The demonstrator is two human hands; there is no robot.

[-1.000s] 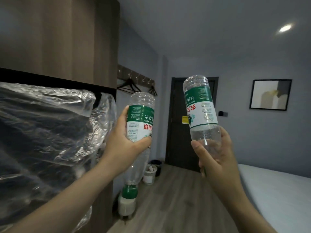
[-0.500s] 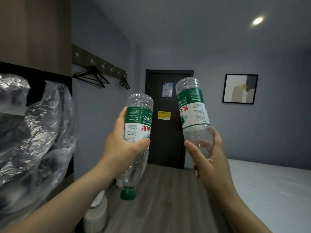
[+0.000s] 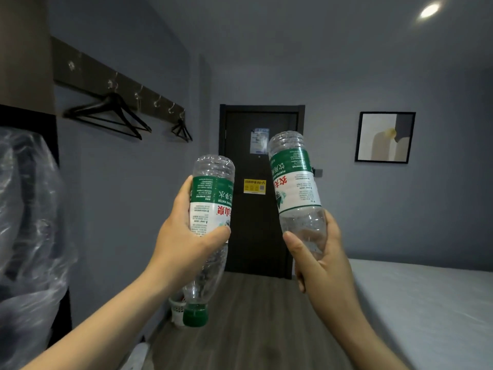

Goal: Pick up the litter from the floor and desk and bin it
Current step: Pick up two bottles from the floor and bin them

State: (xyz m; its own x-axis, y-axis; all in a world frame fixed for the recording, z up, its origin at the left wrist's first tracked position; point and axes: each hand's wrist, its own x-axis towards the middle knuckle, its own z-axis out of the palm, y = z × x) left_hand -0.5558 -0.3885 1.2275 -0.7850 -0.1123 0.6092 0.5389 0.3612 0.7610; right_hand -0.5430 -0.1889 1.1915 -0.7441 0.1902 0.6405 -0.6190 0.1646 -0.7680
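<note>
While both arms reached up into view, each hand held one clear plastic water bottle upside down, base uppermost. Left hand (image 3: 184, 244): fingers (image 3: 184, 193) clamped round the left bottle (image 3: 212, 206) at the lower edge of its green-and-white label, thumb pressed across the front. Its green cap (image 3: 195, 315) pointed at the floor, and droplets clung inside the neck. Right hand (image 3: 324, 265): fingers (image 3: 334, 236) curled behind the right bottle (image 3: 293, 182), thumb laid on the clear shoulder below the label; neck and cap were hidden in the palm. That bottle leaned slightly left at the top. The two bottles were held apart, with a gap between them, neither touching the other. Behind them stood a dark door (image 3: 256, 236) carrying a yellow Wi-Fi sticker (image 3: 254, 186) and a paper notice (image 3: 259, 140). On the left wall ran a hook rail (image 3: 88, 73) with black hangers (image 3: 112, 116) on it. Crinkled clear plastic sheeting (image 3: 29, 222) filled the left edge. A small white basket bin (image 3: 177, 312) sat on the wooden floor (image 3: 253, 329) against the left wall, partly behind the left bottle's neck. A bed (image 3: 426, 303) with a pale sheet lay at lower right, a framed picture (image 3: 385, 137) hung on the far wall, and a ceiling light (image 3: 429, 9) glowed at top right.
</note>
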